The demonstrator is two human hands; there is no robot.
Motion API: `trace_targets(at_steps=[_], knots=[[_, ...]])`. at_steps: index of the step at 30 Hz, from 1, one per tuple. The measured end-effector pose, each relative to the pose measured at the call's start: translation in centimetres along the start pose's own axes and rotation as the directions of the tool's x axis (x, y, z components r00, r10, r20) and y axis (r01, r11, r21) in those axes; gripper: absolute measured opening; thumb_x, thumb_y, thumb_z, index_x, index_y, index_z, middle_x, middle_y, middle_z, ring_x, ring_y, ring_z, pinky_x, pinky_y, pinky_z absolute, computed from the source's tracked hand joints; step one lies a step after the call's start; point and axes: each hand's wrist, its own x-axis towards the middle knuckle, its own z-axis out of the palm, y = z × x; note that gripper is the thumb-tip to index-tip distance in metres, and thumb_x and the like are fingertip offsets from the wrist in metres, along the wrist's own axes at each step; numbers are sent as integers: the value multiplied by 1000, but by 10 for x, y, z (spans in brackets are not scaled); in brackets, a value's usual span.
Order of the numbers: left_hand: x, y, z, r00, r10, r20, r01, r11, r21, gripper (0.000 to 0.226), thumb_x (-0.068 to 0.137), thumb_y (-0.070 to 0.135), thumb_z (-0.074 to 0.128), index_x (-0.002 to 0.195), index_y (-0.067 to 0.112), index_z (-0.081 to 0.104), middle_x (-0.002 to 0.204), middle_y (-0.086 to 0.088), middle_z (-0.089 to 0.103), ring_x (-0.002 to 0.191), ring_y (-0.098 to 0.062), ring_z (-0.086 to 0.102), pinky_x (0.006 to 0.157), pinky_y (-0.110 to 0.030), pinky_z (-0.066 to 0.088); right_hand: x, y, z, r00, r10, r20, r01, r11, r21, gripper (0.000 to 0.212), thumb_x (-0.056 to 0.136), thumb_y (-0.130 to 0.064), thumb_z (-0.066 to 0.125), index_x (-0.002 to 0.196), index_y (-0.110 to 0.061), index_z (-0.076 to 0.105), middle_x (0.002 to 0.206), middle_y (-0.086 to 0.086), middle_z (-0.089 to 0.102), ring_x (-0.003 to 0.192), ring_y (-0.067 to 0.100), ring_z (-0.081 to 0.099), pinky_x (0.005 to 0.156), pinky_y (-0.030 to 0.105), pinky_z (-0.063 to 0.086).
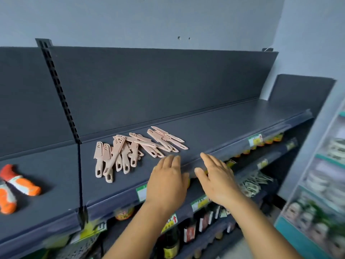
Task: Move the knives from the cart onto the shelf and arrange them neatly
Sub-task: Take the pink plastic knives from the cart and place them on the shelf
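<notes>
Several pale pink knives (pixel 138 148) in matching sheaths lie in a loose, overlapping pile on the dark grey top shelf (pixel 224 118), handles mostly toward the front edge. My left hand (pixel 168 180) hovers flat over the shelf's front edge, just right of the pile, fingers straight, holding nothing. My right hand (pixel 216 176) is beside it, also flat and empty, over the shelf lip. Neither hand touches a knife. The cart is out of view.
Orange and white handled items (pixel 20 182) lie at the shelf's far left, past a black upright divider (pixel 79 165). Lower shelves hold bottles (pixel 171 242) and packets (pixel 250 186) behind price tags. A glass-fronted cabinet (pixel 321 184) stands at right.
</notes>
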Motion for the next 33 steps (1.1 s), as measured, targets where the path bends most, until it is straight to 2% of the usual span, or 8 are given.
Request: trace_targets(at_steps=[5,9,13,16,19,25,29,33], knots=[[-62,20,23,985,139,100,-133,989,-64,58,97,41,37,148,15,24,150,0,31,139,-16,25,114,-25,17,-82,28,12,990,141,9,-141,990,23,60,99,-47,31,152,-24,16,158,-5,15,145,13,11,117,35,12],[-104,45,52,960,176,218,-143,977,-160,58,97,41,37,148,18,23,152,1,28,140,-16,23,112,-25,17,-140,58,25,959,284,-7,-284,959,10,60,98,-46,33,151,-23,18,157,-4,20,144,13,15,116,34,16],[-136,77,85,906,261,334,-192,955,-225,57,97,41,38,147,18,26,151,-1,31,138,-19,28,112,-29,25,-198,90,34,908,418,-17,-418,908,12,58,98,-45,35,149,-22,23,155,-2,27,142,14,21,111,30,18],[-158,109,112,843,322,430,-238,941,-239,59,96,43,39,148,18,25,153,-3,29,139,-22,28,112,-33,26,-244,118,41,846,533,-6,-532,846,31,57,97,-45,35,149,-22,24,154,0,30,140,16,24,113,32,20],[-183,144,138,781,387,490,-298,921,-251,62,98,45,36,150,17,18,155,-2,24,141,-20,23,113,-30,19,-287,147,46,780,626,0,-626,779,30,57,98,-45,34,149,-21,24,154,0,29,141,16,26,115,34,21],[-221,223,185,622,536,571,-398,844,-359,60,99,41,35,151,17,17,156,0,22,143,-16,19,116,-29,16,-360,216,43,592,805,27,-804,588,84,57,98,-47,33,149,-24,21,156,-3,25,142,18,24,116,40,18],[-236,286,214,555,582,594,-436,812,-388,59,99,39,37,150,17,18,155,1,24,142,-15,21,116,-27,17,-399,273,34,529,847,51,-846,521,114,58,98,-46,35,149,-23,22,155,-1,27,141,17,26,114,36,20],[-247,349,243,503,603,620,-427,796,-428,56,97,36,42,148,19,24,151,1,33,136,-15,31,113,-26,24,-430,332,21,480,874,76,-872,466,152,54,98,-44,38,146,-22,28,151,0,34,137,18,32,109,34,26]])
